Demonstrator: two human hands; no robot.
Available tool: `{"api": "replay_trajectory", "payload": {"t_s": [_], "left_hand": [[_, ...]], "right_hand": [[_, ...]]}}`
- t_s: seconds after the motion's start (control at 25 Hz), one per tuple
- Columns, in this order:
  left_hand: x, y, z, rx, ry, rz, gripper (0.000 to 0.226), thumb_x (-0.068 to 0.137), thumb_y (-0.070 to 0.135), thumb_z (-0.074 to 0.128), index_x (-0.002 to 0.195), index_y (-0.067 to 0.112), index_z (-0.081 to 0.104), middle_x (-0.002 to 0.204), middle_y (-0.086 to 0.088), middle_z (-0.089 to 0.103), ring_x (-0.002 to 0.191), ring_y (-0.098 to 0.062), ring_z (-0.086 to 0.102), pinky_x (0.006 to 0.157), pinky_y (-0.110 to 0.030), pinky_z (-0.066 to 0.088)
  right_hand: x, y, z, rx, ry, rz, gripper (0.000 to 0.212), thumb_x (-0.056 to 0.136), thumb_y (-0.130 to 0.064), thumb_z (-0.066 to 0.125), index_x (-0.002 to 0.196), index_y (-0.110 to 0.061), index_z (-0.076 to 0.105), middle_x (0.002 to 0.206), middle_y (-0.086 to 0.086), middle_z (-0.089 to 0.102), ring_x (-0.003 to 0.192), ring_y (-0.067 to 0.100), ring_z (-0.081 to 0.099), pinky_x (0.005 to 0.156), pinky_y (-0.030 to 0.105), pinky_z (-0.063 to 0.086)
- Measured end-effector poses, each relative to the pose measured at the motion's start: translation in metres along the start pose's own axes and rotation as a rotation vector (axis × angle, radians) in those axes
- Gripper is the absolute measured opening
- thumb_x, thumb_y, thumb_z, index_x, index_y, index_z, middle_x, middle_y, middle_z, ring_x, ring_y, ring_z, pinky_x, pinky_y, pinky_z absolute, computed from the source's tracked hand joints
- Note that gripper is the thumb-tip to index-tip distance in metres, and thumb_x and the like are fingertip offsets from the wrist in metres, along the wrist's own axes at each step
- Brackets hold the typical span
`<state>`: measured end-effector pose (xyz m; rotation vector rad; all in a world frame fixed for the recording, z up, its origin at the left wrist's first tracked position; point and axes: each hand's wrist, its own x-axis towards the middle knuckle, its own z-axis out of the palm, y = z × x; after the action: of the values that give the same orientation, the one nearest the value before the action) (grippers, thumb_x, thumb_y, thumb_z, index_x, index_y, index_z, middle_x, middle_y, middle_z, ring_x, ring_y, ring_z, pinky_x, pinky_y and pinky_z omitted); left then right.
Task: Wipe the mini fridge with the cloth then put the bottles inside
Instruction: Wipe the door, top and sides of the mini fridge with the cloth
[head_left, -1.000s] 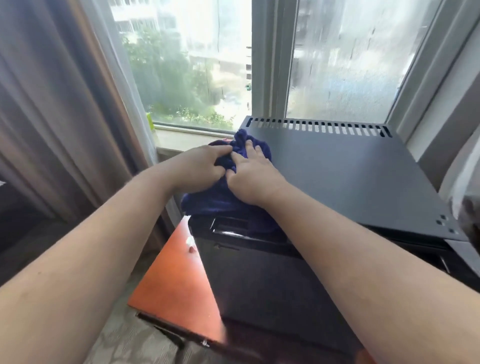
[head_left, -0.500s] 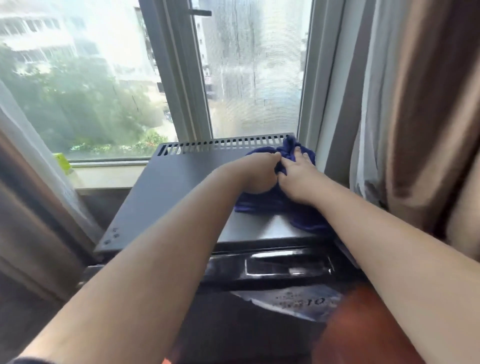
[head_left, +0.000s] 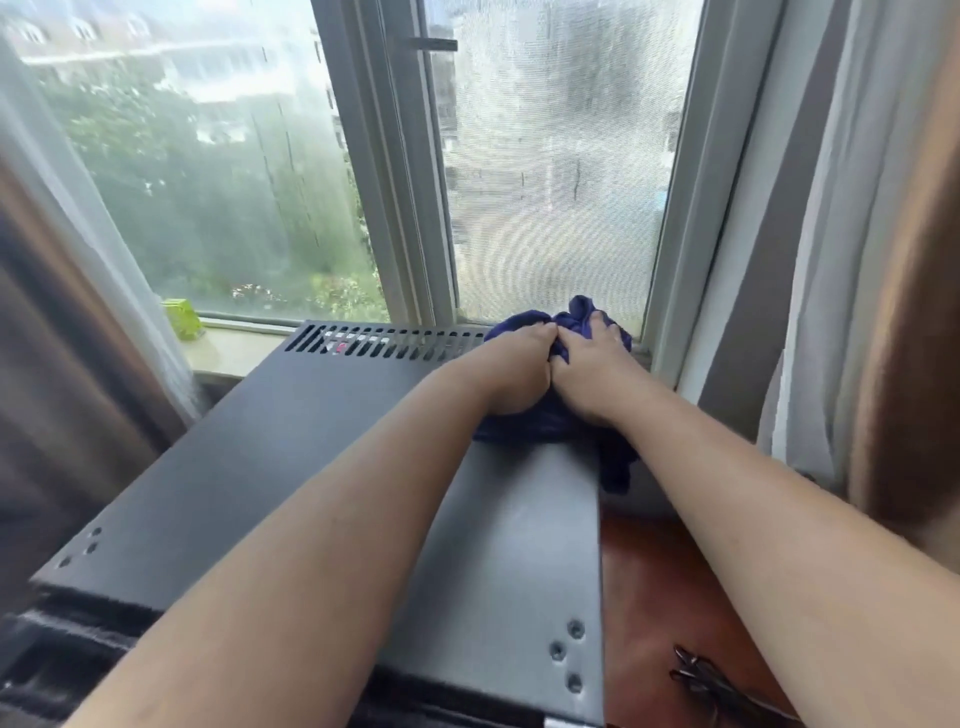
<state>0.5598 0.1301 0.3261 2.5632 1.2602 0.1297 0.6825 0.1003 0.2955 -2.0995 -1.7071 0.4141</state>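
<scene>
Navy cloth bunched in our left hand and right hand wipes the mini fridge's far-right corner; next we should probably sweep leftward.

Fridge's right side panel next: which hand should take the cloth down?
Likely the right hand: it holds the cloth at the right edge of the mini fridge, where it already drapes over; the left hand sits inboard.
</scene>
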Motion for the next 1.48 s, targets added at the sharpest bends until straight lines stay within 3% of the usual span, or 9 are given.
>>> {"api": "replay_trajectory", "payload": {"t_s": [0.16,0.36,0.52,0.64,0.88,1.04,1.12,1.28,1.48], "left_hand": [[0.011,-0.007,-0.001,-0.039,0.059,-0.083,0.043,0.106,0.012,0.037,0.148,0.01,0.043,0.15,-0.012,0.051,0.133,-0.03,0.051,0.103,-0.03,0.034],[-0.005,-0.004,-0.001,0.057,0.032,-0.058,0.051,0.104,0.008,0.042,0.155,0.014,0.039,0.149,-0.011,0.053,0.132,-0.03,0.052,0.098,-0.025,0.034],[-0.033,-0.008,-0.008,0.064,0.045,0.019,0.052,0.101,0.006,0.046,0.148,0.027,0.052,0.136,-0.006,0.064,0.116,-0.029,0.06,0.073,-0.018,0.03],[-0.063,-0.014,-0.008,0.078,0.061,0.085,0.041,0.099,0.011,0.052,0.137,0.022,0.062,0.127,-0.008,0.068,0.11,-0.03,0.061,0.067,-0.016,0.025],[-0.142,-0.03,0.001,0.107,0.077,0.213,0.044,0.096,0.023,0.062,0.139,0.029,0.06,0.121,-0.007,0.071,0.102,-0.03,0.065,0.077,-0.024,0.036],[-0.186,-0.034,0.004,-0.001,0.075,0.298,0.048,0.094,0.029,0.067,0.14,0.037,0.06,0.121,0.001,0.072,0.104,-0.022,0.068,0.098,-0.036,0.051],[-0.198,-0.032,0.005,-0.011,0.078,0.324,0.046,0.09,0.03,0.071,0.135,0.038,0.064,0.112,0.003,0.073,0.1,-0.021,0.067,0.095,-0.037,0.052],[-0.202,-0.022,0.007,-0.022,0.111,0.36,0.044,0.085,0.03,0.074,0.128,0.037,0.07,0.102,0.007,0.075,0.094,-0.016,0.068,0.091,-0.033,0.053],[-0.191,-0.005,0.012,-0.029,0.109,0.337,0.045,0.085,0.027,0.075,0.128,0.038,0.07,0.114,0.012,0.075,0.099,-0.01,0.069,0.091,-0.023,0.047]], "right_hand": [[0.034,0.003,-0.001,-0.081,-0.023,-0.074,0.051,0.1,-0.032,0.034,0.15,-0.021,0.038,0.16,0.021,0.02,0.15,0.036,0.013,0.124,0.046,0.01],[0.018,0.007,-0.004,-0.094,-0.052,-0.112,0.056,0.1,-0.033,0.034,0.155,-0.024,0.032,0.166,0.019,0.01,0.155,0.031,0.004,0.126,0.044,0.005],[-0.017,0.0,-0.001,-0.06,-0.057,-0.133,0.058,0.099,-0.031,0.034,0.156,-0.023,0.03,0.167,0.018,0.007,0.155,0.03,0.002,0.126,0.043,0.004],[-0.054,-0.008,0.001,-0.015,-0.04,-0.123,0.055,0.1,-0.03,0.036,0.155,-0.024,0.032,0.167,0.018,0.008,0.155,0.03,0.003,0.126,0.04,0.004],[-0.142,-0.036,0.016,-0.013,0.023,-0.097,0.055,0.102,-0.038,0.039,0.156,-0.03,0.031,0.168,0.011,0.01,0.155,0.026,0.007,0.122,0.032,0.003],[-0.194,-0.042,0.027,0.118,0.075,-0.072,0.056,0.1,-0.049,0.046,0.154,-0.033,0.037,0.169,0.005,0.01,0.155,0.026,0.004,0.123,0.035,0.002],[-0.213,-0.039,0.031,0.223,0.102,-0.072,0.054,0.099,-0.049,0.05,0.151,-0.035,0.042,0.169,0.001,0.01,0.155,0.023,0.005,0.123,0.034,0.002],[-0.231,-0.031,0.035,0.476,0.149,-0.055,0.046,0.101,-0.043,0.052,0.146,-0.038,0.049,0.168,-0.004,0.013,0.152,0.008,0.012,0.111,0.016,0.005],[-0.232,-0.014,0.045,0.879,0.186,-0.047,0.044,0.103,-0.033,0.05,0.147,-0.034,0.049,0.159,-0.01,0.035,0.143,0.001,0.031,0.118,0.021,0.021]]}}
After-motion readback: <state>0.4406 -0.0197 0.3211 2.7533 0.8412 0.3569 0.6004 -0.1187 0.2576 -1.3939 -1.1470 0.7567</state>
